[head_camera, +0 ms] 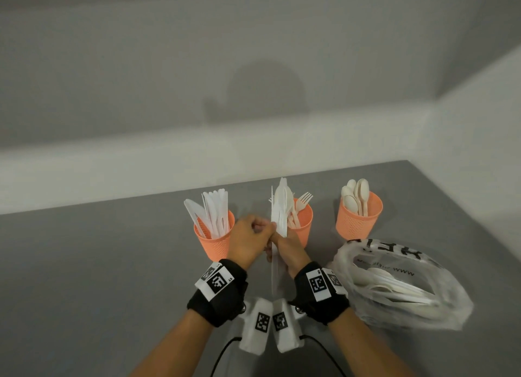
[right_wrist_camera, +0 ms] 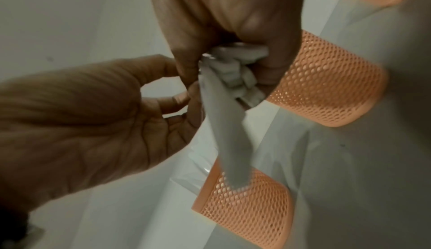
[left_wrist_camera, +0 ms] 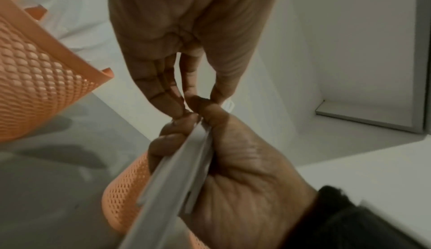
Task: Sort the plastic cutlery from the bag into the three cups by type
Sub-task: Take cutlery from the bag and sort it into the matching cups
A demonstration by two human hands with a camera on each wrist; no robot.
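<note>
— Start on the left: what could go wrong at the knife cup point(head_camera: 214, 235)?

— It stands just behind the left hand point(head_camera: 248, 241), whose fingers point(left_wrist_camera: 163, 94) are pinched on one piece of the bundle point(head_camera: 279, 213). I'd guess a sharp tug would swing the knuckles back into the cup and tip it.

— And the bundle itself?

— The right hand point(head_camera: 290, 252) has its fingers wrapped tight round the handles, blades standing above them. If that grip slackens while one is drawn out, I think the lot could fan out and scatter over the bench point(head_camera: 112, 264).

— Beyond that hand?

— The fork cup point(head_camera: 303, 221) is right behind the fingers, the spoon cup point(head_camera: 359, 218) further right, the bag point(head_camera: 400, 286) beside the right wrist with cutlery inside.

— Anything you can't make out?

— How many pieces are in the bundle, and whether they're all knives. The bag's contents are a blur.
</note>
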